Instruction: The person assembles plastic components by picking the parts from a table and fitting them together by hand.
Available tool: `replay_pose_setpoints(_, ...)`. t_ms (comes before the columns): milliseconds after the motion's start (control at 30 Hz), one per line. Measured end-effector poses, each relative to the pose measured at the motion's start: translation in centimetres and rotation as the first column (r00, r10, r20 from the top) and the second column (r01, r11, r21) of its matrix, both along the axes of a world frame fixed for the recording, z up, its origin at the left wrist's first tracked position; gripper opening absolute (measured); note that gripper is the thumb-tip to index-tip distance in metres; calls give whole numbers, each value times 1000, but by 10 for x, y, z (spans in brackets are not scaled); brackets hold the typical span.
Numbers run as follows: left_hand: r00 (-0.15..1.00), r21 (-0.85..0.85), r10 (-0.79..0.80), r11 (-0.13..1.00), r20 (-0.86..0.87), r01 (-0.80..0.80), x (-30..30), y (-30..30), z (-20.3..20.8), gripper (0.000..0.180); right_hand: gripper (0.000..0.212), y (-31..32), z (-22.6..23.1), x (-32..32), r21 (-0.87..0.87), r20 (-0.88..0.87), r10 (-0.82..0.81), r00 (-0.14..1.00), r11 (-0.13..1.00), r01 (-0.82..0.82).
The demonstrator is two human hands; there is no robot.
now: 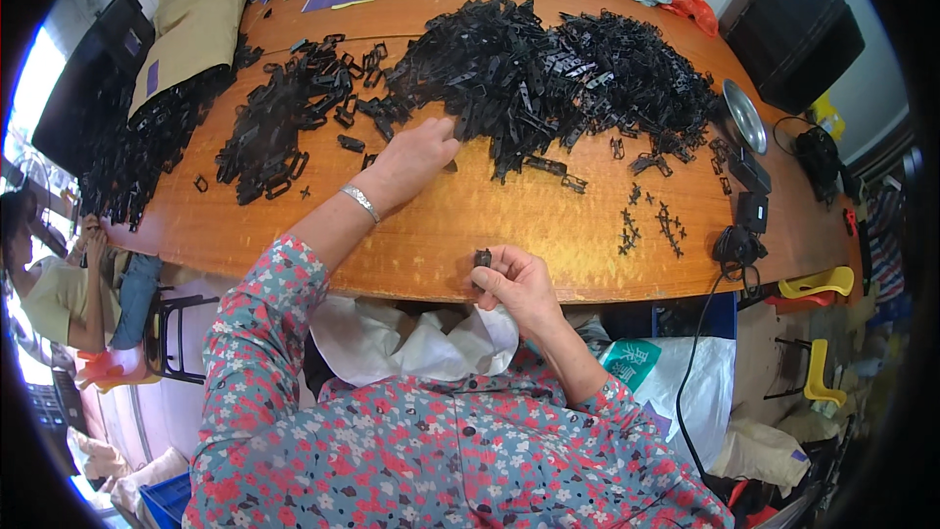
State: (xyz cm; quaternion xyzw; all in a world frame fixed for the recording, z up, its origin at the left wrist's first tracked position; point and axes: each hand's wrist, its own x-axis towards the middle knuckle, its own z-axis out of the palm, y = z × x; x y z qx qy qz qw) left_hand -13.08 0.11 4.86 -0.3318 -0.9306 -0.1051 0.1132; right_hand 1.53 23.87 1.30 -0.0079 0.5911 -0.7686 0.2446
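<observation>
**Sorting of black clips: early stage, bulk untouched**

Head view. The left hand [416,152] is stretched out over the surface [460,225], fingers curled down at the near edge of the big pile [558,78] of black plastic clips. It touches the pile's fringe; whether it has closed on a piece I cannot tell, as the fingertips are lost among the clips. A metal bracelet [360,202] sits on that wrist.

The right hand [514,282] is held at the near edge of the surface, thumb and fingers pinched on one small black clip [482,258], lifted clear of the wood.

A smaller heap [279,122] lies to the left of the big pile, well apart from the right hand, with loose pieces scattered between. To the right, a few small branched pieces [651,220] lie alone on bare wood. A white bag [411,343] is open below the surface edge, near the right hand.

Judgement: the big pile far outweighs everything set apart from it, so most of the work appears still to be done. Which heap counts as finished cannot be told.

A metal dish [744,116] rests at the far right.
</observation>
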Motion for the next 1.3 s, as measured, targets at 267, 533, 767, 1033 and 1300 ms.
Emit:
replay_pose_setpoints(267, 900, 398, 72, 880, 429, -260, 50, -14, -17, 13, 32, -9, 7, -7, 102, -31, -15, 999, 995, 18)
replay_pose_setpoints(533, 593, 728, -473, 174, 652, -663, 130, -6, -18, 29, 30, -18, 27, -14, 296, -220, 37, 975, 955, 31)
replay_pose_setpoints(767, 625, 772, -497, 162, 602, -614, 149, 0, -20, 39, 29, -30, 14, -12, 417, -370, 91, 925, 905, 78)
replay_pose_setpoints(1033, 774, 820, -276, 137, 570, -556, 168, 35, -14, 39, 30, -39, 30, -12, 644, -623, 246, 743, 700, 309)
replay_pose_setpoints(1300, 795, 775, -70, 290, 603, -562, 171, 38, -15, 31, 35, -50, 27, -5, 717, -534, 201, 821, 622, 314)
